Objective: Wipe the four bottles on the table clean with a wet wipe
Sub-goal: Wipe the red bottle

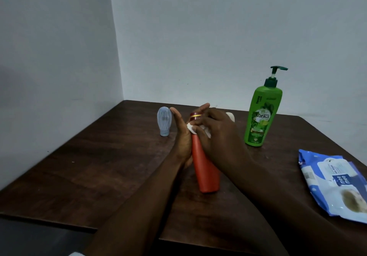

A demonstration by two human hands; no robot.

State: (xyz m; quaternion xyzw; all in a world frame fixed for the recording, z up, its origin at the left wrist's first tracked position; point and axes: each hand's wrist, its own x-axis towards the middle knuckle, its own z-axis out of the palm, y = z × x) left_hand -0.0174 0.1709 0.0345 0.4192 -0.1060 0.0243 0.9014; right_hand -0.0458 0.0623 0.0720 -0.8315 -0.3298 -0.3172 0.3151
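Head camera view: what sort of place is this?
Probably a plain room at home: dark wooden table in a bare-walled corner, green Vatika pump bottle, Mee Mee wet-wipes pack.

Dim, cool, even light; soft shadows on table (79,166); mild sheen on green bottle (262,104); overall softness; wide-angle edge bending.
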